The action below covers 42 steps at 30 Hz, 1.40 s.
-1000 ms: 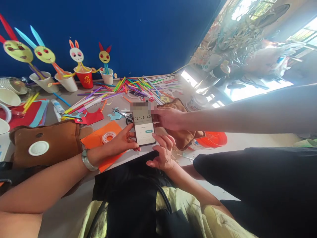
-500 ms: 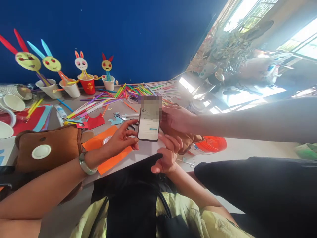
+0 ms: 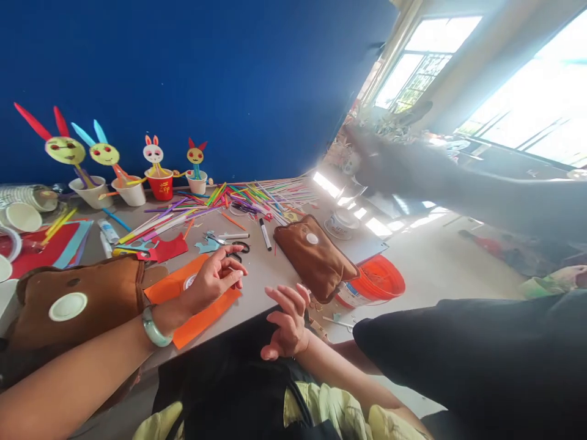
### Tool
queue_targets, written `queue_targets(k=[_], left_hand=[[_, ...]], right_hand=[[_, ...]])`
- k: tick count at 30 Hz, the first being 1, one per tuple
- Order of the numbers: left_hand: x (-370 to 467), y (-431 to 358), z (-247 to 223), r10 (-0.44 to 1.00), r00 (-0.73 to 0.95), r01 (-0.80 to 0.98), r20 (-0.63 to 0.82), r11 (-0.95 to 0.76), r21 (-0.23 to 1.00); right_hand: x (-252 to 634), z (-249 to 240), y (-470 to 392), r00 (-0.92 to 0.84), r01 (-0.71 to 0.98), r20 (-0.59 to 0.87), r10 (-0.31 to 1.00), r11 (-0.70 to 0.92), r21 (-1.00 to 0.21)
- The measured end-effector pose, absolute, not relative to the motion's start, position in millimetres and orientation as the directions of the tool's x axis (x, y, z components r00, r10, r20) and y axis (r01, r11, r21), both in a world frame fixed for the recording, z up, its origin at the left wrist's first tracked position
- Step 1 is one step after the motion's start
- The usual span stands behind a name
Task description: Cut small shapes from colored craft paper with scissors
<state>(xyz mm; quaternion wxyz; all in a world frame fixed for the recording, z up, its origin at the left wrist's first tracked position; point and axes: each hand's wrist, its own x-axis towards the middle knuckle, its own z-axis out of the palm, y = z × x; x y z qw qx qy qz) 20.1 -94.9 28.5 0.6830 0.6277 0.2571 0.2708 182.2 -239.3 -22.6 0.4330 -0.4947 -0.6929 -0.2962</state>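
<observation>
My left hand (image 3: 211, 278) is open with loosely bent fingers, over the orange paper (image 3: 202, 327) and close to the black-handled scissors (image 3: 241, 247). A jade-coloured bangle (image 3: 155, 328) circles that wrist. Above my lap at the table's front edge, my right hand (image 3: 288, 321) is open too, fingers spread and holding nothing. Beyond it lies a brown plush pouch (image 3: 314, 256) with a white round patch. A capped marker (image 3: 265, 234) rests between the pouch and the scissors. Red paper scraps (image 3: 169, 249) and a light blue cut-out (image 3: 208, 244) lie past my left hand.
Rabbit puppets in cups, one a red cup (image 3: 160, 185), stand along the blue wall. Coloured sticks (image 3: 220, 201) are strewn in front. A larger brown plush (image 3: 82, 299) lies left. An orange bucket (image 3: 380, 278) stands by the table's right side; another person's dark-clothed leg (image 3: 449, 342) is nearby.
The phone held by the other person has left the view, and that person's arm has swung up and away, blurred. Both my hands have moved slightly down and left; the brown pouch is now uncovered.
</observation>
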Motion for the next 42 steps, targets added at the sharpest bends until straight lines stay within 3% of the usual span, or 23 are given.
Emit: queue_targets(k=[10, 22, 33, 42], left_hand=[[17.9, -97.8, 26.6, 0.665, 0.741, 0.117, 0.091, -0.261, 0.958], [18.0, -91.2, 11.8, 0.579, 0.763, 0.105, 0.287, -0.549, 0.829], [19.3, -90.1, 5.4, 0.465, 0.817, 0.102, 0.340, -0.697, 0.710], [15.3, -91.4, 15.0, 0.400, 0.875, 0.116, 0.274, -0.722, 0.682]], right_hand=[[177.6, -33.5, -241.2, -0.149, 0.909, 0.865, 0.480, 0.412, -0.071], [185.5, -61.0, -236.5, -0.176, 0.867, 0.739, 0.650, 0.458, -0.197], [186.8, -66.9, -233.3, -0.208, 0.860, 0.703, 0.680, 0.469, -0.199], [184.4, -58.2, -232.8, -0.175, 0.830, 0.673, 0.718, 0.475, -0.291]])
